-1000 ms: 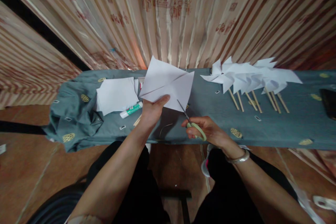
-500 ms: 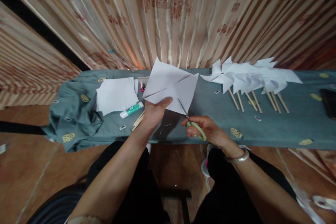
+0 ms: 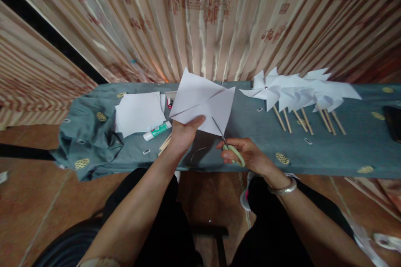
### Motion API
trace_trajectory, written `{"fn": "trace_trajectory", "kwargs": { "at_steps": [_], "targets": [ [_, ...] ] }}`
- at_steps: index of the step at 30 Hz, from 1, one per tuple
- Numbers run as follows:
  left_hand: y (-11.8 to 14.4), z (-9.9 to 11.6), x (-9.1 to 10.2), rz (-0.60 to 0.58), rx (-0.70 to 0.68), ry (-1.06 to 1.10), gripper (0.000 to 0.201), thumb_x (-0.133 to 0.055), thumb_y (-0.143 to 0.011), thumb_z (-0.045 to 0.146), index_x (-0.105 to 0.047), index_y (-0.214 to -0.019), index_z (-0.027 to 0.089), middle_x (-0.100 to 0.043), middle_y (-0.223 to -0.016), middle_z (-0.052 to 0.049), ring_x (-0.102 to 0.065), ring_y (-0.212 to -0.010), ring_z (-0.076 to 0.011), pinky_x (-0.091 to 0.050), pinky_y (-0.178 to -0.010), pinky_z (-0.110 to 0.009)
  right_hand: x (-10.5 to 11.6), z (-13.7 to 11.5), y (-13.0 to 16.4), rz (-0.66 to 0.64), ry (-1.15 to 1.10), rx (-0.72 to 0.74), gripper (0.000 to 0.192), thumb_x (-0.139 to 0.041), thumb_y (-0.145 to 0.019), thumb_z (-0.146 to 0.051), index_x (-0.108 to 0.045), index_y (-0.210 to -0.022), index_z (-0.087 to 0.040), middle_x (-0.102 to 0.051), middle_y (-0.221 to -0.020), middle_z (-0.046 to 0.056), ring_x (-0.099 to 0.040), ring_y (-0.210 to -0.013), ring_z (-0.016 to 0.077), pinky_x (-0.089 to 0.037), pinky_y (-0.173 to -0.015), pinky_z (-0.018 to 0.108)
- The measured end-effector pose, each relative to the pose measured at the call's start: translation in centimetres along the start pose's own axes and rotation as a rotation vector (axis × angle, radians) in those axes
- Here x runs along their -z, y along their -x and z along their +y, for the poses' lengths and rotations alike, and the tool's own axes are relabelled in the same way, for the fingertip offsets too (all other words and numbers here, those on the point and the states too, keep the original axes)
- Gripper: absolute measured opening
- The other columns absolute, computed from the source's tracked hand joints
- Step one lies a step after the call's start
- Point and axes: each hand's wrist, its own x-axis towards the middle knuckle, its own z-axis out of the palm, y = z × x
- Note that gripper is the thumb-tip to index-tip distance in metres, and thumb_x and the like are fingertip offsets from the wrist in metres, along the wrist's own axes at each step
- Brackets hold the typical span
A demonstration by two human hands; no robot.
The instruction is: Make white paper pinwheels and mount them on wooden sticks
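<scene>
White paper (image 3: pixel 200 102) is pinched in the left hand (image 3: pixel 183 133) above the table (image 3: pixel 313 154); scissors (image 3: pixel 227 144), gripped by the right hand (image 3: pixel 247 154), meet its lower corner. Paper should be held taut, cuts kept short along the crease.

Cloth-covered bench (image 3: pixel 328 150) bears paper stack (image 3: pixel 139 112), glue stick (image 3: pixel 157 130), pinwheels (image 3: pixel 297 91).

Light is soft and fairly dim, warmest at the top centre of the frame, where the glossy striped beige curtain (image 3: pixel 200 21) shows pale sheen along its folds. The white cut paper sheet (image 3: pixel 203 102) is the brightest patch, without blown glare. Lower centre sinks into deep shadow. Wide-angle distortion bends the grey-green cloth-covered tabletop (image 3: pixel 328 146) and fans the curtain outward; the corners look soft.
</scene>
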Motion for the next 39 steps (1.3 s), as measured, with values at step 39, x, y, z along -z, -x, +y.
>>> {"fn": "trace_trajectory", "kwargs": {
  "at_steps": [39],
  "targets": [
    [0.93,0.21,-0.25,-0.025,0.080,-0.062,0.051,-0.077,-0.061,0.023,-0.064,-0.109,0.016,-0.076,-0.098,-0.010,-0.070,-0.097,-0.0283,-0.055,-0.091,-0.043,-0.15,0.01,-0.16,0.019,0.020,0.014,0.046,-0.088,-0.055,-0.050,-0.068,-0.078,-0.016,-0.061,-0.059,-0.003,-0.053,-0.053,0.0084,-0.040,-0.051,0.021]
  ]
}}
